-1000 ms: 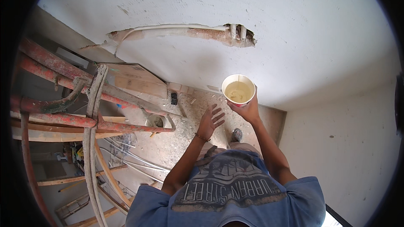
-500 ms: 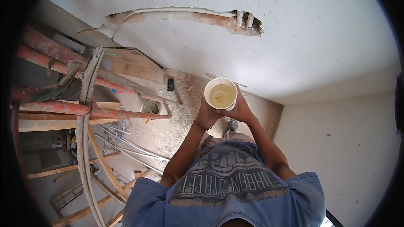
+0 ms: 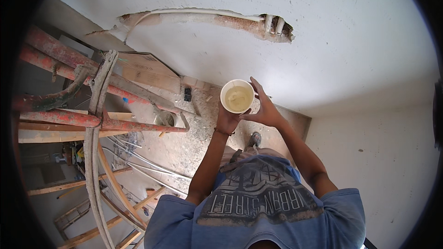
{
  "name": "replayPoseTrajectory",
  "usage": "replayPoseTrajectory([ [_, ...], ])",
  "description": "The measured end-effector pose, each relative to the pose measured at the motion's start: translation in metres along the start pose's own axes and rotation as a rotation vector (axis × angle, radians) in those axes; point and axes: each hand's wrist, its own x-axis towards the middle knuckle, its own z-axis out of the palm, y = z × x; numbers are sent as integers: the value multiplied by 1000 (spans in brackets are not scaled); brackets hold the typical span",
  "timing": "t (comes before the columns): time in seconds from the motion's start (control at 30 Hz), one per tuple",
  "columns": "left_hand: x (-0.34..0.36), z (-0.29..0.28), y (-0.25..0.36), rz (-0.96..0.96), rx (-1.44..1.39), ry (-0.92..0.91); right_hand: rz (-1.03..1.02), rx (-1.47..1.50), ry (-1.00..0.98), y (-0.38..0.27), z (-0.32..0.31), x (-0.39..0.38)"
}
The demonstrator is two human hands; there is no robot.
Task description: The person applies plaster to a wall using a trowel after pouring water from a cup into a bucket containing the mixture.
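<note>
A white paper cup point(image 3: 236, 83) with pale yellowish liquid sits in my left hand point(image 3: 227, 119), whose fingers wrap round its lower side. My right hand point(image 3: 264, 109) is open at the cup's right, thumb and fingers spread around that side; whether it still touches the cup is unclear. Above both hands, the white wall point(image 3: 203, 46) has a long broken channel point(image 3: 240, 27) with a pale conduit and short pipe ends in it.
Red-painted, mortar-crusted scaffold tubes point(image 3: 122, 124) and timber planks point(image 3: 69, 135) stand close on my left. Cardboard sheets point(image 3: 147, 71) lean at the wall's foot. A bucket point(image 3: 165, 119) and loose pale pipes point(image 3: 157, 169) lie on the dusty floor point(image 3: 184, 143). A side wall point(image 3: 369, 170) is on my right.
The cup moved leftward from my right hand into both hands, then slightly further left. My left hand closed on it; my right hand's fingers have since spread away from it.
</note>
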Motion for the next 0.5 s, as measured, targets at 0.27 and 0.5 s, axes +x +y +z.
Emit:
replayPoseTrajectory([
  [0.27,-10,-7,5,107,-1,60,-43,233,210,4,58,20],
  [0.5,-48,-26,35,102,188,309,-96,303,114,-9,80,58],
])
